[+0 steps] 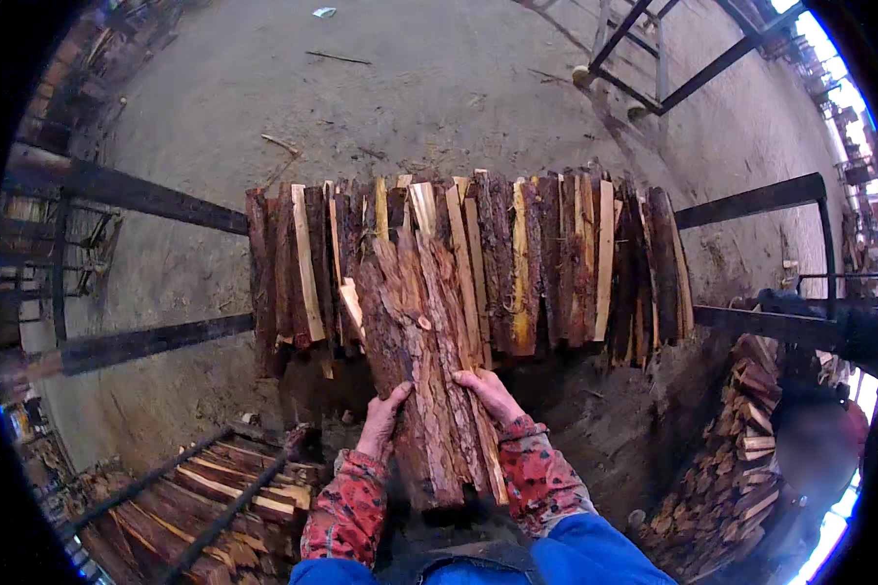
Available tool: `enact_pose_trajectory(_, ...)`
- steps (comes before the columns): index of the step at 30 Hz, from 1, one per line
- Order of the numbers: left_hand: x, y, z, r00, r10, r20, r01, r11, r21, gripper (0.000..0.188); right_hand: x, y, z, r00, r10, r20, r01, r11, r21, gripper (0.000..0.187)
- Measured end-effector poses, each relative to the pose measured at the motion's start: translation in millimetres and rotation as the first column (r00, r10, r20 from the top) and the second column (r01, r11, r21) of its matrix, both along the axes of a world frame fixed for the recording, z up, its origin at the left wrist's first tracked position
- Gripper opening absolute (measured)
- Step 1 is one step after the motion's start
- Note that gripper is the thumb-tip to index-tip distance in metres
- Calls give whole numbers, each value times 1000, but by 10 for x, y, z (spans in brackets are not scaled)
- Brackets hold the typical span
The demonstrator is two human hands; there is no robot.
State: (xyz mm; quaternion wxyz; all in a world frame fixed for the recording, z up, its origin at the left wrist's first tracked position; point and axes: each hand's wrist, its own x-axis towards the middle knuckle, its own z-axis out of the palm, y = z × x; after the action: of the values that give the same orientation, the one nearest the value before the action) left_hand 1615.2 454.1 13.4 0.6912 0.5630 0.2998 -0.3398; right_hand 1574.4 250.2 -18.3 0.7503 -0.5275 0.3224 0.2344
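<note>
Between my two hands is a bundle of rough, bark-covered wood slabs (421, 361), its far end over a row of split wood pieces (541, 263). My left hand (386, 417) grips the bundle's left side, thumb on the bark. On the right side, my right hand (490, 392) clasps it the same way, thumb on top and the other fingers out of sight. Pale split faces show at the bundle's upper left and along its right edge. The row stands packed side by side, reddish-brown bark mixed with pale wood.
Dark metal rails (156, 200) run out left of the row, and a similar frame (751, 203) reaches right. Another stack of slabs (224, 492) lies lower left. At lower right, a person (815, 458) is beside a wood pile (722, 478). A metal rack (654, 68) stands far right.
</note>
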Motion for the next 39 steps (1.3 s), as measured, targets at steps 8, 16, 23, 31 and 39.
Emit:
enact_pose_trajectory(8, 1128, 138, -490, 970, -187, 156, 176, 981, 82, 45, 939, 31, -619, 971, 60, 232, -29, 990, -136, 59)
enact_pose_trajectory(16, 1838, -432, -2312, 863, -407, 300, 166, 789, 591, 95, 1373, -139, -1910, 938, 341, 56, -118, 468, -876, 95)
enact_pose_trajectory(23, 1797, -171, -2481, 823, -450, 347, 184, 788, 587, 97, 1322, -96, -2056, 895, 438, -80, -217, 273, -937, 73)
enact_pose_trajectory(31, 1673, -81, -2344, 828, -547, 124, 330, 653, 681, 88, 221, -269, -1400, 910, 407, -81, -265, 420, -868, 51)
enact_pose_trajectory(39, 1681, -72, -2490, 689, -723, 51, 438, 472, 765, 89, -1310, 346, -1230, 880, 183, -438, -454, 594, -665, 54)
